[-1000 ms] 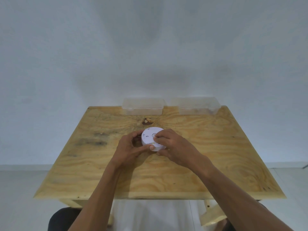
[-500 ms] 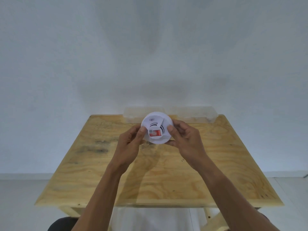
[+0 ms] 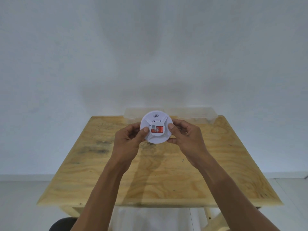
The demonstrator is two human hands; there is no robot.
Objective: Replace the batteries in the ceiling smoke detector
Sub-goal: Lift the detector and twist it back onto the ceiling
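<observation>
Both hands hold the detector (image 3: 156, 127) up off the table (image 3: 166, 172), face toward camera: left hand (image 3: 127, 141) pinching its left rim, right hand (image 3: 186, 137) its right. Housing looks closed, no batteries visible. Judging early: opening and swap both remain.

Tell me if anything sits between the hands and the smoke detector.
Nothing visible does. The left hand and the right hand both grip the smoke detector directly by its rim, held up above the wooden table.
</observation>
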